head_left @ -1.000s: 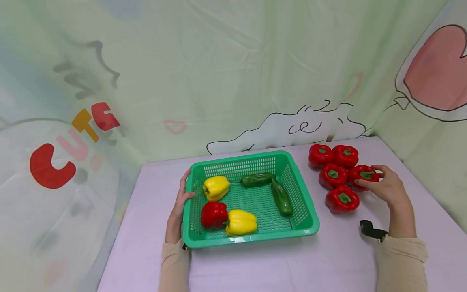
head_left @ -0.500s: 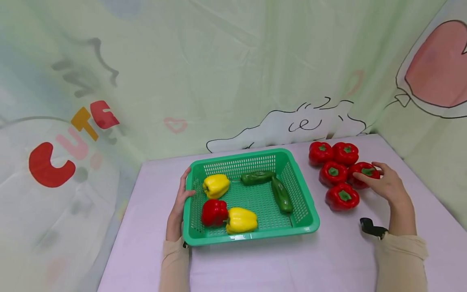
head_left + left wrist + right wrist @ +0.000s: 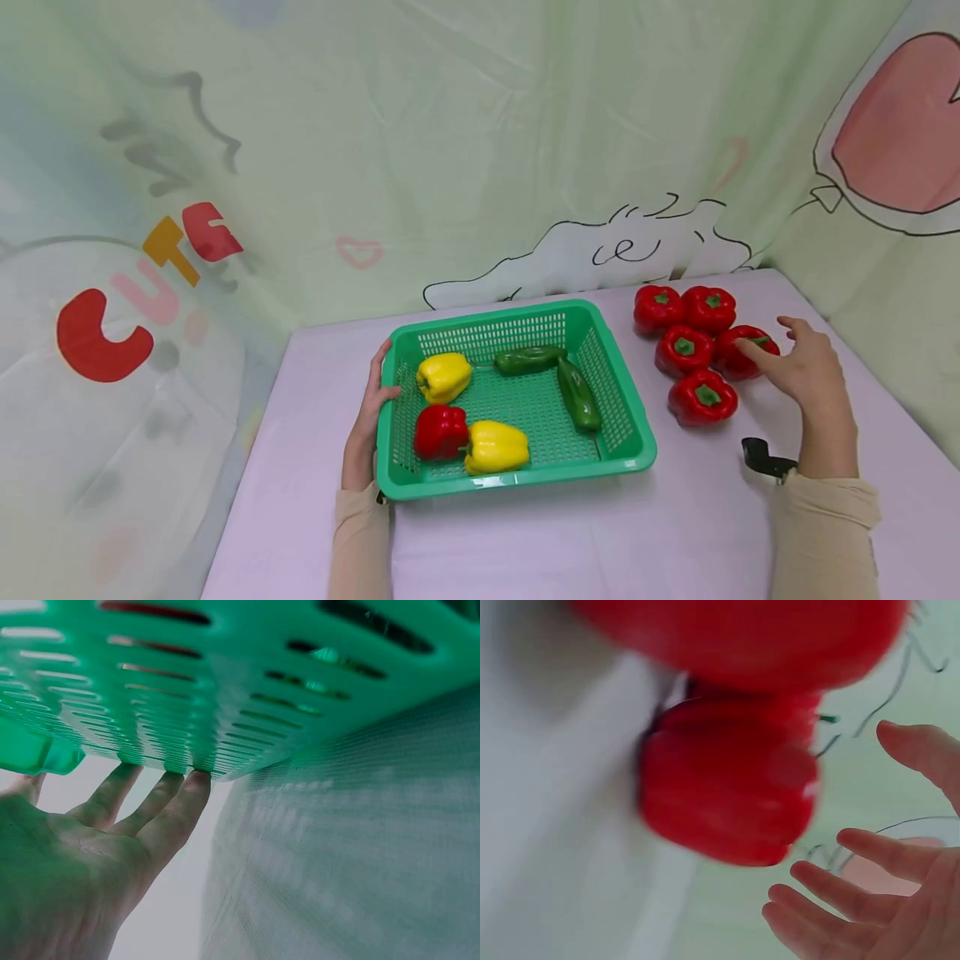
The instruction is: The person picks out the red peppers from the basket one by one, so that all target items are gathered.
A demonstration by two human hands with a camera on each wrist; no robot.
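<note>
In the head view my left hand [image 3: 369, 412] grips the left side of a green plastic basket [image 3: 525, 481], its thumb over the rim. The left wrist view shows that hand's fingertips touching the slotted outer wall [image 3: 172, 742]. Inside the basket lie yellow bell peppers [image 3: 444, 377], a red bell pepper [image 3: 440, 433] and long green peppers [image 3: 579, 398]. My right hand [image 3: 810, 367] holds nothing, its fingers spread beside the rightmost red bell pepper [image 3: 727, 354] of a group. In the right wrist view a gap separates the fingers from a red bell pepper [image 3: 727, 791].
More red bell peppers [image 3: 707, 400] cluster to the right of the basket on the pale lilac tablecloth [image 3: 510, 542]. A printed curtain [image 3: 450, 167] hangs behind the table. A black wrist-worn piece [image 3: 765, 460] sticks out beside the right wrist.
The right hand, earlier around the rightmost red bell pepper, has spread its fingers and drawn slightly to the right off it. The left hand stays at the basket; the view has tilted a little.
</note>
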